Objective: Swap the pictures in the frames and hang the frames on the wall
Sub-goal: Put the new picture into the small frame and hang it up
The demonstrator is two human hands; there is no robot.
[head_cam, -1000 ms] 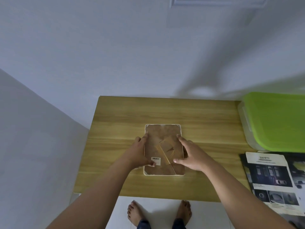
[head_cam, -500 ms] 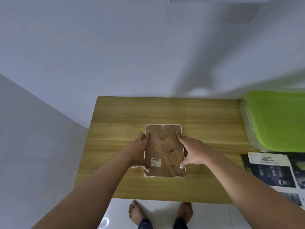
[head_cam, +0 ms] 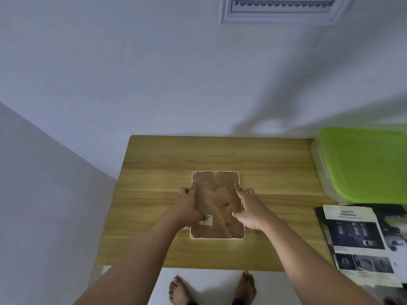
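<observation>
Frame (head_cam: 217,179) with a white rim lies face down near the middle of a wooden table (head_cam: 154,172), its brown backing turned up and its long sides running away from the person. A folding stand (head_cam: 220,201) lies flat across the backing, and a small barcode sticker (head_cam: 208,219) sits near the lower left.

The left hand (head_cam: 189,208) is at the frame's left side: thumb on the backing just beside the sticker, forefinger stretched along the left rim, the other fingers bent against the outer edge. Blur hides whether they hook under the rim, so I cannot tell if it grips. The right hand (head_cam: 248,208) is at the right side with fingers spread – forefinger reaching up along the right rim, thumb laid on the backing next to the stand, the rest resting over the edge toward the table.

A plastic box with a green lid (head_cam: 363,166) stands at the table's right end, touching the wall (head_cam: 132,73). In front of it lie printed sheets (head_cam: 352,234), the top one headed "SAFETY". A second frame (head_cam: 282,12) – white, moulded – hangs high on the wall, cut off by the top edge. Bare feet (head_cam: 179,289) show on the floor below the table's near edge.
</observation>
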